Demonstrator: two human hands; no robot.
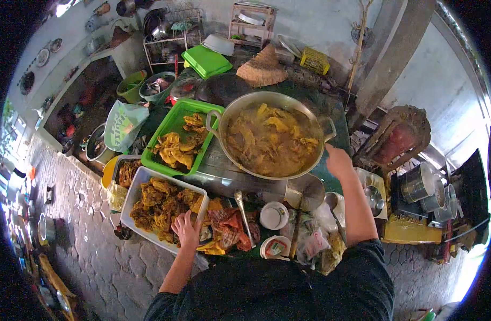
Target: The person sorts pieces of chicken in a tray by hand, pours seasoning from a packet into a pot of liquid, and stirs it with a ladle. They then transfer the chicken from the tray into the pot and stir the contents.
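Observation:
My left hand (186, 230) rests on the fried chicken pieces (159, 211) in a white plastic tub (131, 200), near its right side. Its fingers are spread and it lifts nothing. My right hand (338, 161) is beside the right edge of a large metal wok (245, 170), just below its handle (329, 129). Those fingers look curled, and whatever they hold, if anything, is hidden. Yellow chicken pieces (272, 131) in brownish liquid fill the wok. A green tray (165, 126) left of it bears more cooked chicken (177, 150).
A metal ladle (240, 200) lies by a red cloth (224, 224). Nearby stand a white lidded container (274, 215) and plastic bags (313, 241). A woven cone (262, 67) and green lid (207, 61) are behind. A wooden chair (398, 136) and metal pots (418, 183) stand right.

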